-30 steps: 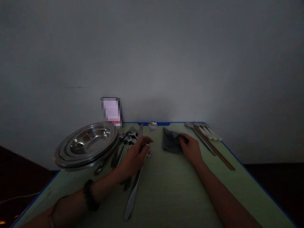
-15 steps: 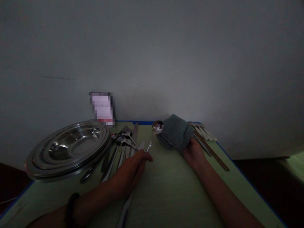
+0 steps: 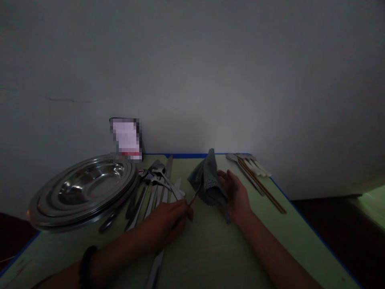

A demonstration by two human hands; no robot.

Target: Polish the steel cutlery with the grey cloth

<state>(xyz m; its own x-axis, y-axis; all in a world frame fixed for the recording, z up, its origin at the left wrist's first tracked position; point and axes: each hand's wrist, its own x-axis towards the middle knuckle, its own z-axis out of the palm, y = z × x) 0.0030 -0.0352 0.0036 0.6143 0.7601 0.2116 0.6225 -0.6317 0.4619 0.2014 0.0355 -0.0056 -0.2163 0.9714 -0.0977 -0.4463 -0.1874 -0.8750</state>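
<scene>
Since half a second ago, the grey cloth (image 3: 207, 176) has come over the bowl of the spoon (image 3: 194, 196), which was shining uncovered then and is now hidden. Left hand (image 3: 170, 218) pinches the spoon's handle with fingers closed. Right hand (image 3: 237, 196) holds the cloth, its fingers loosely curved. Both things are at the middle of the table (image 3: 210, 253). To the left lie the mixed cutlery (image 3: 158, 178) and stacked steel plates (image 3: 37, 210); at far right, chopsticks (image 3: 267, 189) beside white-handled cutlery (image 3: 257, 166).
</scene>
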